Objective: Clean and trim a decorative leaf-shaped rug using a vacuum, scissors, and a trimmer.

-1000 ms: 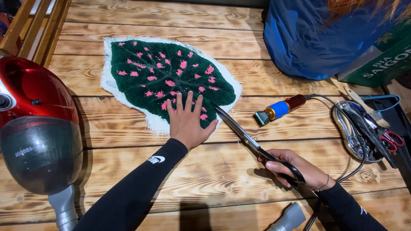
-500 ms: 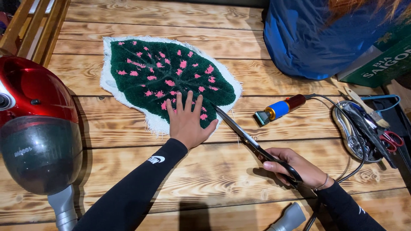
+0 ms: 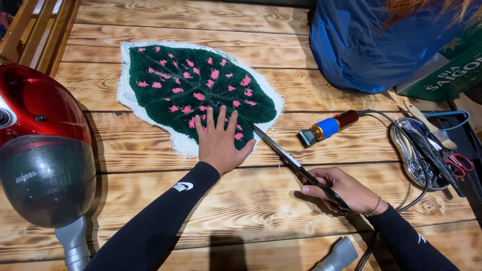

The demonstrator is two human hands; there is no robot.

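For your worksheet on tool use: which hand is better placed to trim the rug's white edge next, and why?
The right hand, probably: it already grips the scissors, whose blade tips reach the leaf-shaped rug at its white border. The left hand lies flat on the rug, pinning it.

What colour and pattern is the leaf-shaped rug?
Dark green rug with pink spots and a white fringe edge, seen in the head view.
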